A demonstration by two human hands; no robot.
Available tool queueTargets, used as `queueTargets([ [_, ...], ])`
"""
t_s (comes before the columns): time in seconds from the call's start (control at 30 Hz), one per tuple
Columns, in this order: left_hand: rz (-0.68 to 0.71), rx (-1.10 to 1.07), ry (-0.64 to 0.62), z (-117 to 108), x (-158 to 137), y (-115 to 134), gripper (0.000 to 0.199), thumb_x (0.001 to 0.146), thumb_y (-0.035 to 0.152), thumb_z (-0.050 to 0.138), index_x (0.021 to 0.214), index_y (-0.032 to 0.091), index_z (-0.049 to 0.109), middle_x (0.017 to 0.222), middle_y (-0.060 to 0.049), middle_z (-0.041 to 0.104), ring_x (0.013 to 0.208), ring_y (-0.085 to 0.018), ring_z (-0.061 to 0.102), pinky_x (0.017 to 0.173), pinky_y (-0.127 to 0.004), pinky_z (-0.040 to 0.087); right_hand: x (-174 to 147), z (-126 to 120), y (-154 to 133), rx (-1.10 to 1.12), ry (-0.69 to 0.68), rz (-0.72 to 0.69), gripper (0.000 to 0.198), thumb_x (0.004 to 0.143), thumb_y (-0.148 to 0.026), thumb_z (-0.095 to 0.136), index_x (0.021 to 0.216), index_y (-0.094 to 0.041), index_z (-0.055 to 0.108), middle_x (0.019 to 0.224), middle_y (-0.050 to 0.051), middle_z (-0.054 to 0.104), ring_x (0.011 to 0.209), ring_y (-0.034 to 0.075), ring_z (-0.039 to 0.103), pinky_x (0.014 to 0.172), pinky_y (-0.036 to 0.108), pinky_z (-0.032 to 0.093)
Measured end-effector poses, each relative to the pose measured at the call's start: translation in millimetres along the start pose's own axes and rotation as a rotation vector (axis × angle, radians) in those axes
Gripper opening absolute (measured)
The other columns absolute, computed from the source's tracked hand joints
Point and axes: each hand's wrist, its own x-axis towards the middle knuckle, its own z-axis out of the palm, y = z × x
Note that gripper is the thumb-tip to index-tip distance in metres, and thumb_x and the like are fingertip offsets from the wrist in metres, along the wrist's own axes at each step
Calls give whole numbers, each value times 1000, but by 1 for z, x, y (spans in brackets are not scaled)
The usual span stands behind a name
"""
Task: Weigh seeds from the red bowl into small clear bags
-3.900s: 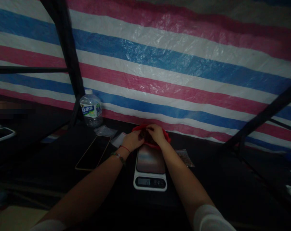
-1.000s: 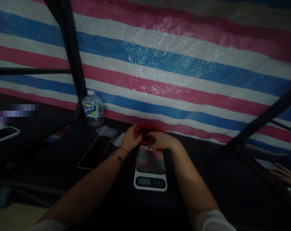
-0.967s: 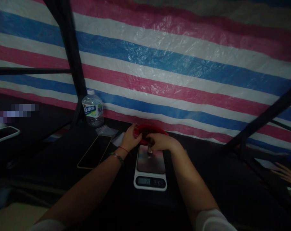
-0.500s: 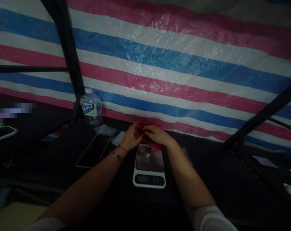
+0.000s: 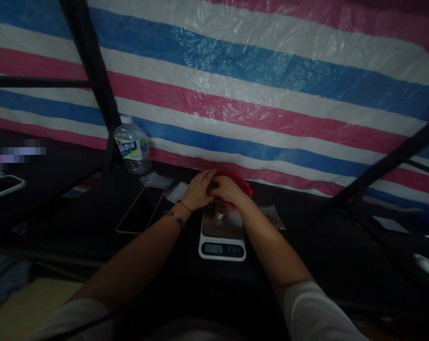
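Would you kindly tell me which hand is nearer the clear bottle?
Left: the left hand is to the right of the bottle; the right hand is even farther right.

The small cup [image 5: 220, 211], gripped a second ago, now stands free on the scale [image 5: 223, 229].

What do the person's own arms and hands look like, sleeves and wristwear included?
The left hand is gloveless; its wrist bears a thin red cord and a dark bracelet with lighter beads. The right hand is gloveless too, its wrist unadorned. Pale sleeves end near the elbows.
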Motion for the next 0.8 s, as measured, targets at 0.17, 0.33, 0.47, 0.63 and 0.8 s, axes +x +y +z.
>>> queueTargets([
  [0.17, -17, -51, -23, 0, 1, -5, 72, 66, 24, 63, 134, 14, 43, 129, -13, 56, 120, -29, 52, 106, -44, 40, -2, -6, -2, -28, -7, -55, 13, 70, -17, 70, 83, -13, 73, 76, 2, 69, 68, 14, 58, 68, 24, 42],
  [0.33, -45, -86, -14, -3, 2, 2, 59, 66, 23, 61, 123, 12, 52, 118, -12, 62, 111, -26, 57, 101, -41, 44, -3, -4, -1, -1, -18, -68, 19, 77, -10, 54, 79, -14, 73, 78, 2, 69, 68, 12, 57, 67, 22, 41],
  [0.47, -37, -90, -55, -5, 3, 6, 54, 67, 25, 63, 119, 14, 55, 116, -11, 63, 109, -26, 58, 99, -40, 45, 0, -1, 3, -42, -44, -56, 23, 72, -5, 52, 74, -13, 74, 77, 3, 70, 69, 13, 58, 70, 23, 41],
  [0.63, -51, -79, -100, -4, 3, 7, 59, 65, 30, 68, 121, 14, 55, 116, -11, 64, 110, -28, 59, 99, -41, 45, 2, -6, 8, -106, -111, -114, 14, 72, -11, 60, 74, -13, 74, 78, 3, 69, 73, 15, 59, 71, 24, 41],
  [0.8, -54, -120, -69, 2, 2, 3, 70, 66, 32, 69, 129, 13, 48, 126, -13, 60, 116, -28, 56, 104, -42, 43, 0, -9, 7, -177, -101, -155, 12, 73, -19, 68, 82, -13, 73, 81, 5, 69, 74, 15, 58, 72, 25, 41],
])
